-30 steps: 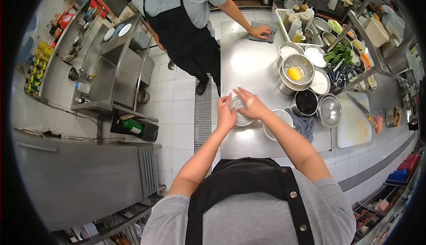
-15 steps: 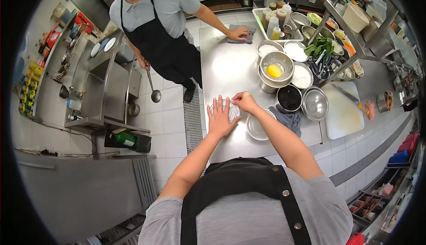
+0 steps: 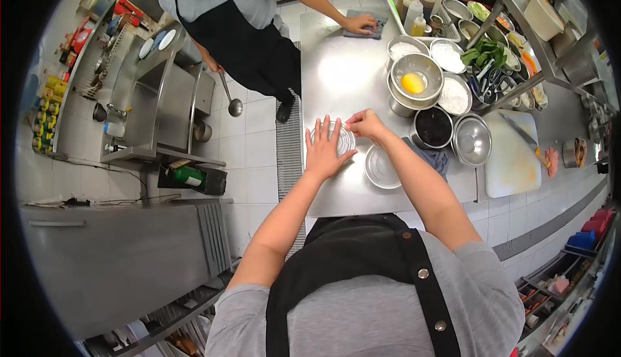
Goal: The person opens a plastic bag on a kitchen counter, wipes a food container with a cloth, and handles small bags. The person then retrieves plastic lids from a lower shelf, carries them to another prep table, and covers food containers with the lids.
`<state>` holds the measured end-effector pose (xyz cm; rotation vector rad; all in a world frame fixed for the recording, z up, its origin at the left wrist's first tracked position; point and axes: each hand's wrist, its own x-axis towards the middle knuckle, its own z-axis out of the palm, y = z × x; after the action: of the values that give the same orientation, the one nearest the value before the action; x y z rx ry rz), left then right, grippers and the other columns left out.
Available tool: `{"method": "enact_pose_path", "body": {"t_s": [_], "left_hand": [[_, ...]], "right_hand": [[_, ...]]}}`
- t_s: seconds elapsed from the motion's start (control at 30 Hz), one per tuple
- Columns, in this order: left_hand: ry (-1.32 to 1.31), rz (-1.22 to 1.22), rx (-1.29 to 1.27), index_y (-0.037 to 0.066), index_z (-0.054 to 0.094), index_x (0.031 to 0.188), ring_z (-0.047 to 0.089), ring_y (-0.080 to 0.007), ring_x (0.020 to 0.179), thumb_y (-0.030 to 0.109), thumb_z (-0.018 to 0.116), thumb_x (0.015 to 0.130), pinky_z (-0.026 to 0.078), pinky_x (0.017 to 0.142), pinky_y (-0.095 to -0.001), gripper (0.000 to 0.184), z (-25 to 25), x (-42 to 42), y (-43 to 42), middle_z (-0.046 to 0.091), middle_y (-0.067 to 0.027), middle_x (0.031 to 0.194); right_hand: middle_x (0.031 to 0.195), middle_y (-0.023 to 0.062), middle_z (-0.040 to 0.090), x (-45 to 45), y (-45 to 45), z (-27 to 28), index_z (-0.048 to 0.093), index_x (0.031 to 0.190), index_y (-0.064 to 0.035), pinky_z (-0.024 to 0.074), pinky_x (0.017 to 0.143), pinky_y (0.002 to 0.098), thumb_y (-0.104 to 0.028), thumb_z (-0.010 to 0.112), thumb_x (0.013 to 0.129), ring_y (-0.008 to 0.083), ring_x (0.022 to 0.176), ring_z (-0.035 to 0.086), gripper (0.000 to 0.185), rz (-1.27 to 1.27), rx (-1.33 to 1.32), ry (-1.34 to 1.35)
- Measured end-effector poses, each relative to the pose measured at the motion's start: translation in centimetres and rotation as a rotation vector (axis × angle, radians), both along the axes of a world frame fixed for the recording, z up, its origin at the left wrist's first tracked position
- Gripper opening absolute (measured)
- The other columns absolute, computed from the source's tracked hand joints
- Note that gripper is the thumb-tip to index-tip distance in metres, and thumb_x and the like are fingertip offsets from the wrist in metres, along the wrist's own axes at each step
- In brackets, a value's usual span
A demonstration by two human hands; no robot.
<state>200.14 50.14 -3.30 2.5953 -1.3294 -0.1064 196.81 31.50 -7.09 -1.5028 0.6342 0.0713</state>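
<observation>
My left hand lies flat with fingers spread over a round, shiny, ringed disc, perhaps a lid or the top of a container, on the steel table. Most of the disc is hidden beneath that hand. At its upper right rim, my right hand is closed in a pinch; what lies between the fingertips is too small to make out. Below my right wrist sits a shallow round metal dish. A steel bowl with a raw egg yolk rests on a larger pot farther back.
Bowls of white powder and a pot of dark contents stand at right, beside an upturned-looking steel bowl. Beyond is a cutting board with a knife. Across the table, a co-worker's hand presses a grey cloth.
The whole view has shifted, so the table sits slightly higher and farther right. My hands keep nearly the same place on the disc. The co-worker still holds a ladle.
</observation>
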Motion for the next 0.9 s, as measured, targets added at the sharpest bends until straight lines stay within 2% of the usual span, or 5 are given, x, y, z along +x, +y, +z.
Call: {"method": "enact_pose_path", "body": {"t_s": [0.4,0.5,0.63,0.8,0.9], "left_hand": [[-0.052,0.066,-0.021,0.016,0.027,0.147,0.018,-0.0345,0.141,0.06,0.062,0.076,0.011,0.111,-0.0561,0.09,0.0,-1.5,-0.6,0.021,-0.0159,0.151],[-0.063,0.052,-0.04,0.016,0.029,0.146,0.018,-0.0344,0.14,0.06,0.062,0.076,0.012,0.111,-0.0559,0.089,-0.1,-1.5,-0.6,0.022,-0.0159,0.151],[-0.071,0.074,-0.039,0.016,0.029,0.146,0.018,-0.0356,0.14,0.06,0.061,0.076,0.012,0.111,-0.0556,0.089,-0.2,-1.9,-0.3,0.022,-0.0158,0.151],[-0.094,0.04,-0.032,0.016,0.03,0.146,0.019,-0.0369,0.139,0.06,0.059,0.078,0.013,0.111,-0.0557,0.086,0.0,-2.8,1.1,0.022,-0.0166,0.151],[-0.12,0.028,-0.042,0.016,0.031,0.146,0.02,-0.0373,0.139,0.06,0.059,0.078,0.013,0.11,-0.0559,0.086,-0.2,-2.4,0.7,0.023,-0.0171,0.151]], "right_hand": [[0.072,0.0082,0.063,-0.9,-1.3,0.2,0.065,0.082,0.0026,0.0542,0.053,0.0276,-0.008,0.077,0.074,0.0129,0.058,0.06,0.018,0.111,0.115,0.092],[0.074,0.0106,0.064,-0.8,-1.4,-0.2,0.066,0.085,0.0029,0.0527,0.058,0.0304,-0.016,0.08,0.071,0.016,0.064,0.062,0.027,0.274,-0.492,-0.012],[0.097,0.0168,0.065,-6.4,-2.1,2.2,0.066,0.088,-0.0008,0.0506,0.075,0.0348,-0.031,0.081,0.067,0.0299,0.087,0.064,0.04,0.148,-0.739,-0.307],[0.14,0.0166,0.04,-16.2,1.0,5.8,0.046,0.134,-0.0131,0.0316,0.104,0.0534,-0.041,0.079,0.067,0.0322,0.13,0.039,0.08,0.134,-1.215,-0.199],[0.153,0.0129,0.019,-18.4,3.7,5.5,0.027,0.146,-0.0209,0.0152,0.108,0.0621,-0.044,0.079,0.065,0.0324,0.141,0.018,0.099,0.379,-1.201,-0.083]]}}
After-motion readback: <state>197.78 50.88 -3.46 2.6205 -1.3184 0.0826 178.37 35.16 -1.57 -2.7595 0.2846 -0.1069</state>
